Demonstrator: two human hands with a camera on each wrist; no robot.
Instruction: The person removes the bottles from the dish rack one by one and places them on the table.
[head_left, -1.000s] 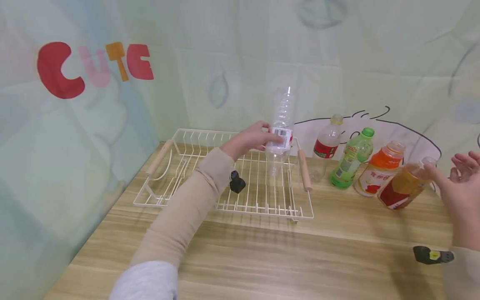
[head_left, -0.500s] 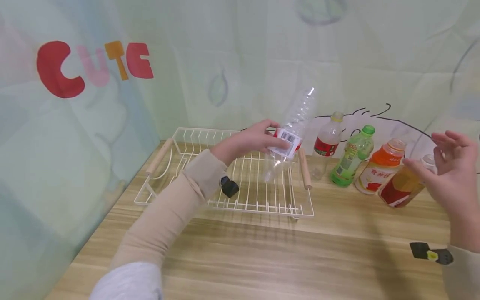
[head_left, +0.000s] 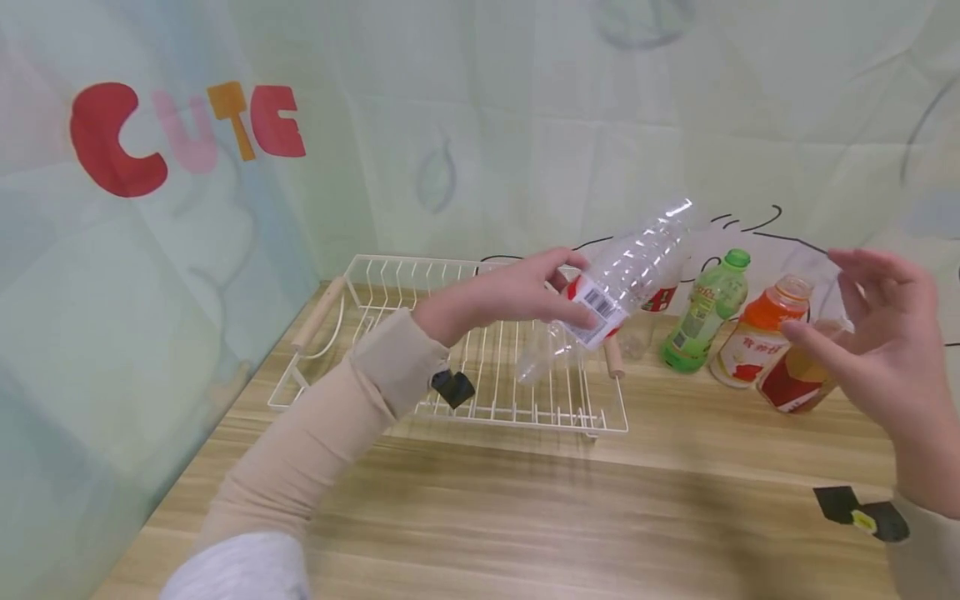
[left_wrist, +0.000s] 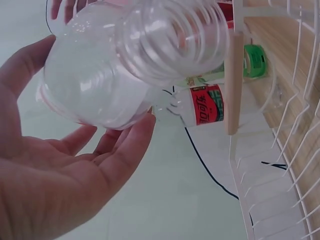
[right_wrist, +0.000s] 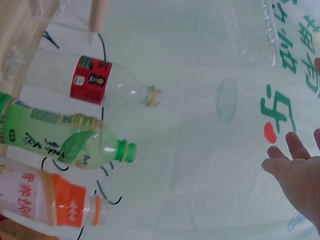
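Observation:
My left hand (head_left: 517, 296) grips a clear plastic bottle (head_left: 648, 254) around its white and red label. Held over the rack's right side, the bottle tilts with its ribbed end up to the right and its narrow end down to the left. In the left wrist view, thumb and fingers wrap the clear bottle (left_wrist: 95, 75). My right hand (head_left: 892, 333) is raised in the air with fingers spread, holding nothing. It overlaps the amber bottle (head_left: 795, 379) in the head view. The right wrist view shows the right hand's fingers (right_wrist: 295, 145) apart from everything.
A white wire dish rack (head_left: 480, 417) with wooden handles (head_left: 318, 315) stands on the wooden table (head_left: 525, 517). To its right stand a red-labelled bottle (right_wrist: 91, 80), a green bottle (head_left: 705, 312) and an orange-topped bottle (head_left: 757, 333). A printed curtain (head_left: 465, 125) hangs behind.
The clear bottle has tipped from nearly upright to a strong slant, its ribbed end swinging right. My right hand has moved left, toward the bottle, its fingers still spread.

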